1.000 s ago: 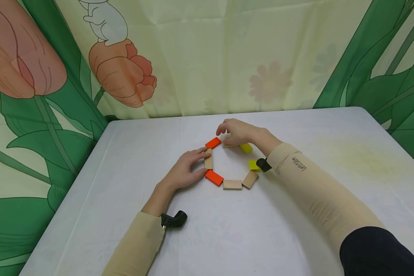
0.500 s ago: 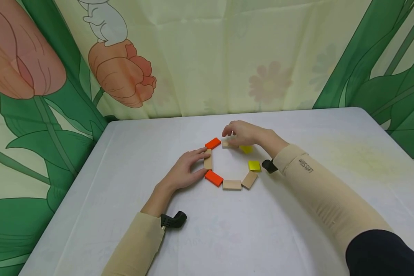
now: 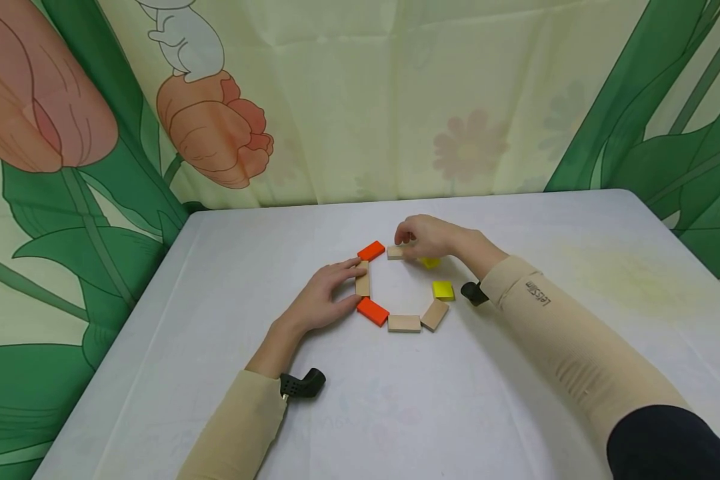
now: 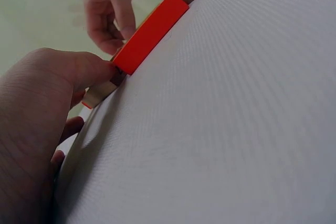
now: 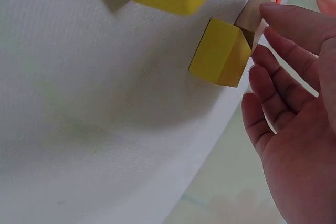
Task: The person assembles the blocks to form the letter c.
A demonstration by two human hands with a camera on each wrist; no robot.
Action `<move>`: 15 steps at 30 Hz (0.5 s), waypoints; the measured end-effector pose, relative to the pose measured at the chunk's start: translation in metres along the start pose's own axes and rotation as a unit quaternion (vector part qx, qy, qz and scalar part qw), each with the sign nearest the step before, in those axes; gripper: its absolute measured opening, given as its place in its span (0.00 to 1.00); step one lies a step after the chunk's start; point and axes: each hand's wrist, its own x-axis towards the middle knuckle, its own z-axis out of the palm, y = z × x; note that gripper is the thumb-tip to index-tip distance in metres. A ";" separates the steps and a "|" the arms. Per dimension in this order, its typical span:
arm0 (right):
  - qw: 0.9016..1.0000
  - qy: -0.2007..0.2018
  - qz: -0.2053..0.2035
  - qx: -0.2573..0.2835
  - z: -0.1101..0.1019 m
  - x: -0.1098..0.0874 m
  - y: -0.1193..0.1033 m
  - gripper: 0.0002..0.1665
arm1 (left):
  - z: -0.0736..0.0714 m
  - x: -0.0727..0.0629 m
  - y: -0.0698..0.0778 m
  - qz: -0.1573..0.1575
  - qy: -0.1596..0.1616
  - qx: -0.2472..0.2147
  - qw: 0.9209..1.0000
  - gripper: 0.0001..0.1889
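In the head view, small blocks lie in a ring with a gap on the right. My left hand [image 3: 326, 295] rests at the left, its fingers over a plain wooden block [image 3: 363, 285] and its thumb by the near red block [image 3: 373, 311]. At the back, my right hand [image 3: 430, 238] pinches another plain wooden block [image 3: 395, 253]; the right wrist view shows the thumb on its face and fingers behind. A yellow block [image 5: 220, 53] sits beside that block's end, partly hidden by the hand in the head view. The far red block [image 3: 371, 251] lies between both hands.
A second yellow block [image 3: 443, 290] stands at the ring's right, with two plain wooden blocks, the angled block [image 3: 435, 315] and the front block [image 3: 405, 323], nearby. A white cloth covers the table [image 3: 348, 413]. A patterned curtain [image 3: 360, 100] hangs behind its far edge.
My right hand has moved to the right and slightly nearer along the back wooden block, uncovering its left end. The left hand and the other blocks have stayed in place.
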 end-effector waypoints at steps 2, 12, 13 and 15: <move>1.000 0.000 0.001 0.000 0.001 0.000 0.001 0.13 | 0.000 0.000 0.000 0.001 0.001 0.000 1.000 0.26; 1.000 0.004 -0.003 -0.005 0.000 0.001 0.002 0.13 | 0.000 0.000 -0.001 0.001 0.002 0.002 1.000 0.26; 1.000 0.004 0.000 -0.005 0.000 0.002 0.003 0.13 | 0.000 0.000 -0.001 0.001 0.002 0.002 1.000 0.26; 1.000 0.004 0.007 -0.005 -0.001 0.003 0.003 0.13 | 0.000 0.000 0.000 0.003 0.002 0.003 1.000 0.26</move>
